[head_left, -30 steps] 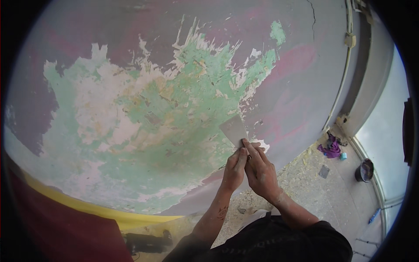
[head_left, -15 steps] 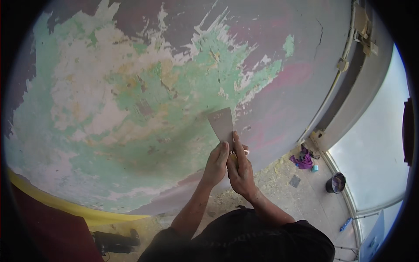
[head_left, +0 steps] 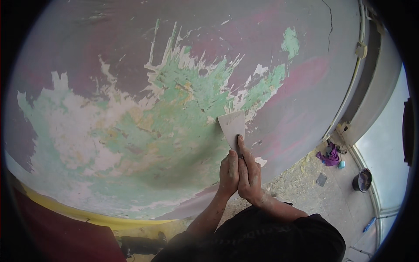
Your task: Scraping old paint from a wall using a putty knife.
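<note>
Both my hands are on a wide-bladed scraper [head_left: 233, 126], whose flat pale blade points up the wall. The blade's broad edge lies at or very near the wall, by pale streaks at the right of a stripped patch [head_left: 174, 126]; contact is hard to judge. My left hand [head_left: 229, 174] is closed at the handle, thumb pointing up. Pressed beside it, my right hand [head_left: 249, 177] also grips, one finger stretched along the blade. The handle is mostly hidden by the hands. Around the green and white patch, the wall [head_left: 297, 100] keeps its grey-purple paint with pink smears.
Below right, the floor [head_left: 301, 187] is littered with flakes. On it are a purple cloth [head_left: 329, 156], a dark bucket [head_left: 362, 180] and a blue tool-like object [head_left: 369, 224]. A pipe [head_left: 349, 94] runs along the right corner. A dark red surface [head_left: 56, 231] fills the lower left.
My view has shifted, so the bucket and cloth appear farther right. Both hands and the scraper have moved together; the blade now sits closer to the pale streaks.
</note>
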Available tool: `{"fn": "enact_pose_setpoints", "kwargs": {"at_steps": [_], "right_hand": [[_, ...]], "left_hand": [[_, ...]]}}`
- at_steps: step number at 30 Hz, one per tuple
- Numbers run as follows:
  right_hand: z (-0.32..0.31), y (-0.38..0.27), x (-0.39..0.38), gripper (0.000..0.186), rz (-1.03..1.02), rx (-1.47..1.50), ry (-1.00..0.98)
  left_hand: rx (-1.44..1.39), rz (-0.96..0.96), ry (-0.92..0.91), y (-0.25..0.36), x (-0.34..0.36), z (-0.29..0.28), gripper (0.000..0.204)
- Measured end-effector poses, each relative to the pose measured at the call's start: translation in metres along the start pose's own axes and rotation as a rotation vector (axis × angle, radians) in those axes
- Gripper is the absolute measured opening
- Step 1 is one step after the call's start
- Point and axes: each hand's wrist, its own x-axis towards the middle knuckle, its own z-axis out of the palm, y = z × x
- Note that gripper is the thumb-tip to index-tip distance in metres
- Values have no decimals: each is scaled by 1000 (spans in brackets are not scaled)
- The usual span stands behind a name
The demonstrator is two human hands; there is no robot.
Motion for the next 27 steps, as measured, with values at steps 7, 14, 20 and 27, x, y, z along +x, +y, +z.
{"fn": "enact_pose_setpoints", "kwargs": {"at_steps": [7, 14, 20, 27], "right_hand": [[1, -5, 12, 48, -32, -32, -16], [-2, -28, 18, 47, 57, -25, 12], [-16, -51, 24, 45, -29, -136, 47], [2, -47, -28, 44, 69, -65, -85]], "left_hand": [[184, 121, 98, 8, 8, 0, 53], [36, 212, 97, 33, 6, 12, 49], [-141, 117, -11, 53, 10, 22, 50], [-256, 28, 71, 15, -41, 7, 54]]}}
